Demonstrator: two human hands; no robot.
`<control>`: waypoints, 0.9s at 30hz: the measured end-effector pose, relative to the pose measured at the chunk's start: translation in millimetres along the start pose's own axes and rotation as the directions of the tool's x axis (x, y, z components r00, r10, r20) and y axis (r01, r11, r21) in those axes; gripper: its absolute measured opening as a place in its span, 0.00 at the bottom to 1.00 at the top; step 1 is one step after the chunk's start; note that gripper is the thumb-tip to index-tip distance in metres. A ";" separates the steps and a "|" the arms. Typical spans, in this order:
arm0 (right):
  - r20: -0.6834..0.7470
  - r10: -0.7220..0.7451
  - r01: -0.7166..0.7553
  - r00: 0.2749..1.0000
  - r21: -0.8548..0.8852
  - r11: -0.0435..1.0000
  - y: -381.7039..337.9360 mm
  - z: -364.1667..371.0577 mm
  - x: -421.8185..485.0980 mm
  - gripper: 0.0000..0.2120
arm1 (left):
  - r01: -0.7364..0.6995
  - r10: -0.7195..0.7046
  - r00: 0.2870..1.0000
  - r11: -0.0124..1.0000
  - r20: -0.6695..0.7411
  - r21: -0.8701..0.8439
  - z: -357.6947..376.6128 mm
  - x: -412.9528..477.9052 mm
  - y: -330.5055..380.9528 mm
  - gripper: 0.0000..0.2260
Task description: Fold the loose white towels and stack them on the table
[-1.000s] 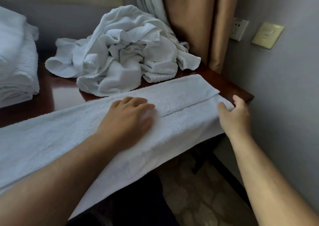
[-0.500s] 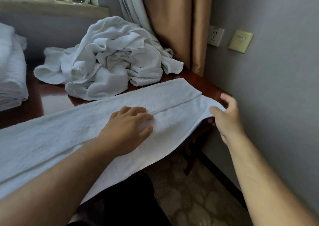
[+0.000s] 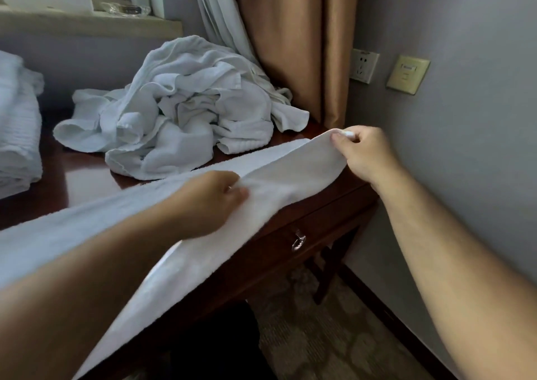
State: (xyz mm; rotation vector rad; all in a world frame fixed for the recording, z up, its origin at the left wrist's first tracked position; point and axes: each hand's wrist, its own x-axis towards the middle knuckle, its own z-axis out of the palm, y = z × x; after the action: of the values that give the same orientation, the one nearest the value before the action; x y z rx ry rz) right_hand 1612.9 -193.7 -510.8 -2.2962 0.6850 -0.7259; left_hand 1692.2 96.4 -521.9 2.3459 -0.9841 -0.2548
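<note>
A long white towel (image 3: 293,173), folded lengthwise, lies across the front of the dark wooden table (image 3: 84,176) and hangs over its near edge. My right hand (image 3: 366,156) pinches the towel's right end and holds it lifted off the table. Near the towel's middle, my left hand (image 3: 209,202) grips the cloth with curled fingers. A heap of loose white towels (image 3: 180,118) sits behind it on the table. A stack of folded white towels (image 3: 17,129) stands at the far left.
A grey wall with a socket (image 3: 363,66) and a switch plate (image 3: 408,74) runs close on the right. Brown curtains (image 3: 290,45) hang behind the table's right corner. A drawer with a metal pull (image 3: 298,241) is under the tabletop. Patterned carpet (image 3: 319,336) lies below.
My right hand has lifted the towel's right end up off the table and leftward. My left hand went from lying flat on the towel to gripping it.
</note>
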 end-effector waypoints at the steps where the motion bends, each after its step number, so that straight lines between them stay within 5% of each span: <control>1: -0.041 -0.020 0.014 0.999 -0.133 0.991 1.8 5.2 2.5 0.13 | 0.040 -0.040 0.999 0.999 -0.013 -0.012 -5.8 6.5 -2.8 0.16; 3: -0.043 -0.091 0.080 0.995 -0.205 0.975 5.2 16.9 6.7 0.15 | 0.119 -0.119 0.993 0.993 0.010 0.000 -16.6 20.3 -6.8 0.14; 6: -0.036 -0.112 0.109 0.993 -0.069 0.992 3.1 28.0 20.2 0.19 | 0.157 -0.173 0.981 0.974 0.088 0.163 -30.5 43.0 -11.3 0.13; 17: 0.118 0.001 0.027 0.993 -0.233 0.972 17.8 72.1 86.4 0.17 | 0.070 -0.079 0.997 0.863 -0.003 0.501 -28.3 104.5 -55.0 0.15; 22: 0.020 0.005 0.002 1.000 -0.337 0.941 25.4 83.9 79.7 0.15 | 0.083 -0.068 0.996 0.919 -0.052 0.385 -18.8 101.6 -72.6 0.13; 25: -0.114 -0.206 0.136 0.972 -0.444 0.886 5.4 90.7 61.3 0.15 | 0.090 -0.090 0.996 0.963 -0.011 0.254 -27.1 85.0 -82.3 0.12; 27: -0.098 -0.362 0.316 0.927 -0.316 0.895 -18.4 104.0 37.5 0.12 | 0.116 -0.111 0.993 0.984 -0.050 0.136 -37.0 64.8 -90.5 0.11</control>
State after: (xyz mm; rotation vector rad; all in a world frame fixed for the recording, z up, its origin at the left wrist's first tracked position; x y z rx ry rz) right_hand 1711.6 -162.9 -554.0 -2.6970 0.4867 -1.0324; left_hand 1805.9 117.8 -541.0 2.5274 -0.8741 -0.1855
